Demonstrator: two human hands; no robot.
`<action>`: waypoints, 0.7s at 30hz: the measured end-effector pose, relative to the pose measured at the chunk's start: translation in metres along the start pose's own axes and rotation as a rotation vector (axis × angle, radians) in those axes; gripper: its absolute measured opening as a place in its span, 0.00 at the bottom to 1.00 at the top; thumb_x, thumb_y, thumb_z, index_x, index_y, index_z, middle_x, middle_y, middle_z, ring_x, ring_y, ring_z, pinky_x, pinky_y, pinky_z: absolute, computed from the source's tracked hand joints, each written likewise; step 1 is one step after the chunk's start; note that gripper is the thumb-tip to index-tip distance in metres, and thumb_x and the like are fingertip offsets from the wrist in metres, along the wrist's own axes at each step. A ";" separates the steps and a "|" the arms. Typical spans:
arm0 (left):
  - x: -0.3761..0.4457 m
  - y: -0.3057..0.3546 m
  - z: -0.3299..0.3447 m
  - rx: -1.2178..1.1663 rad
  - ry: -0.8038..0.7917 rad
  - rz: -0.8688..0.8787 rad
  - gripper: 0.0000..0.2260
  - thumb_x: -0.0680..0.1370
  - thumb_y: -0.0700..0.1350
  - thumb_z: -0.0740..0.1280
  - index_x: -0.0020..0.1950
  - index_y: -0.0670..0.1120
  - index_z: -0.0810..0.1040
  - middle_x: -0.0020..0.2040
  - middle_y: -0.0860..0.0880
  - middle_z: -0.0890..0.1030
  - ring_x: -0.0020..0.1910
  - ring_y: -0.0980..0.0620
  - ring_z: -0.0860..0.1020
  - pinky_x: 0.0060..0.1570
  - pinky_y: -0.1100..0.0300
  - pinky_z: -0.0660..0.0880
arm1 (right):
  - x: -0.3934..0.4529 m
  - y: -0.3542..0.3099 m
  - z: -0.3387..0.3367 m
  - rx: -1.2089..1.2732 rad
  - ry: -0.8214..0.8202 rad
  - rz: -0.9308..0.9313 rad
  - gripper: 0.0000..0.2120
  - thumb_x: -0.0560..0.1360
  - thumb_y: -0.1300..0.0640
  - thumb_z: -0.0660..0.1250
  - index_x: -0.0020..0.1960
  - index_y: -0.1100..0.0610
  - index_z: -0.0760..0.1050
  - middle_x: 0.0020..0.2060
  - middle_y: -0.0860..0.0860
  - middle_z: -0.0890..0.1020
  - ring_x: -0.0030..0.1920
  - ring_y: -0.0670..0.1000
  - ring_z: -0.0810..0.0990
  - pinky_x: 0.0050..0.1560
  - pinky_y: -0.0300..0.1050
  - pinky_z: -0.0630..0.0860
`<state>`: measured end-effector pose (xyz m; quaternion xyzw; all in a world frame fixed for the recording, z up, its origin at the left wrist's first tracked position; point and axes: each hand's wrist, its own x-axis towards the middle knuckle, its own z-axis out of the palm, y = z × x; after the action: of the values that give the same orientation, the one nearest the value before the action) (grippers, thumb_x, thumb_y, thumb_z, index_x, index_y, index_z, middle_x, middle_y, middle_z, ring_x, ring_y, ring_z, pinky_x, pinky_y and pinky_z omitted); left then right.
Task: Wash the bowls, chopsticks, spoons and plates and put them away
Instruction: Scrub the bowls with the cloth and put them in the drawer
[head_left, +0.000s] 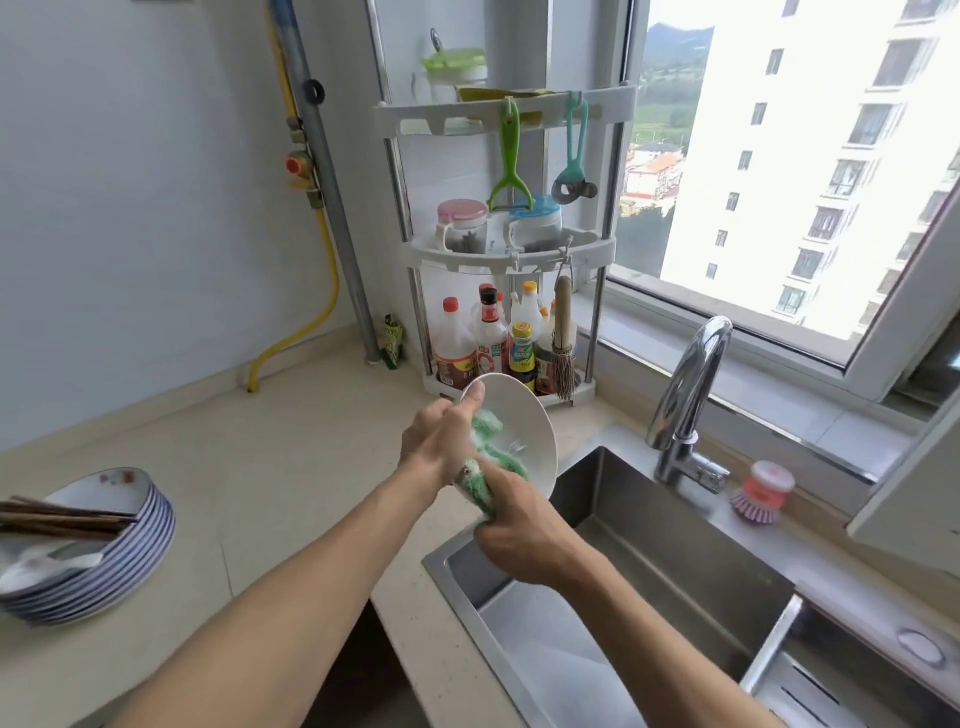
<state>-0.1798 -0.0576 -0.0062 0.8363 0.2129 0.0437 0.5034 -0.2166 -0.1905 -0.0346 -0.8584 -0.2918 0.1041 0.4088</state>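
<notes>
Scrubbing now: the white plate (524, 421) is held tilted on edge at the centre of the frame, over the near-left corner of the sink (649, 545).
Left hand: the left hand (441, 441) grasps the plate's upper-left rim, thumb hooked over the edge; the other fingers are hidden behind the plate.
Right hand: the right hand (519, 530) is clenched round a green cloth (488, 457) that lies against the plate's face.
Handling: the plate looks like glazed ceramic, so probably stiff, breakable and slick when wet; a rim pinch with fingers spread behind seems the safest hold.
Cloth: soft and bunched, it should mould to the plate's curve.
Still waiting: a stack of blue-rimmed plates (104, 551) sits at the left edge of the frame on the counter (291, 467), with chopsticks (62, 517) and a spoon (52, 564) lying on top.
Caution: the stack would be heavy to lift whole, and the loose chopsticks could roll off.
</notes>
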 end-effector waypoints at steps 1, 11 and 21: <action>0.000 -0.001 -0.004 -0.025 -0.021 0.007 0.26 0.76 0.70 0.57 0.53 0.50 0.80 0.53 0.47 0.80 0.53 0.46 0.78 0.59 0.49 0.75 | -0.002 -0.002 0.000 -0.010 -0.004 -0.040 0.40 0.66 0.68 0.60 0.73 0.39 0.62 0.56 0.47 0.79 0.53 0.54 0.78 0.57 0.54 0.77; -0.002 0.007 -0.024 0.032 0.036 0.059 0.26 0.77 0.68 0.59 0.43 0.47 0.79 0.46 0.47 0.80 0.47 0.47 0.77 0.44 0.54 0.71 | -0.008 -0.017 0.006 -0.074 0.005 -0.068 0.37 0.68 0.66 0.63 0.76 0.49 0.61 0.68 0.48 0.72 0.68 0.50 0.67 0.73 0.45 0.59; 0.000 0.019 -0.043 -0.131 -0.385 -0.089 0.29 0.67 0.70 0.65 0.60 0.53 0.81 0.54 0.42 0.85 0.52 0.42 0.84 0.52 0.47 0.81 | -0.002 0.041 -0.021 -0.783 0.276 -0.555 0.16 0.70 0.65 0.72 0.56 0.56 0.79 0.46 0.51 0.81 0.46 0.55 0.78 0.56 0.52 0.77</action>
<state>-0.1862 -0.0296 0.0307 0.7843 0.1462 -0.1256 0.5897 -0.1925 -0.2256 -0.0530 -0.8432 -0.4697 -0.2404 0.1030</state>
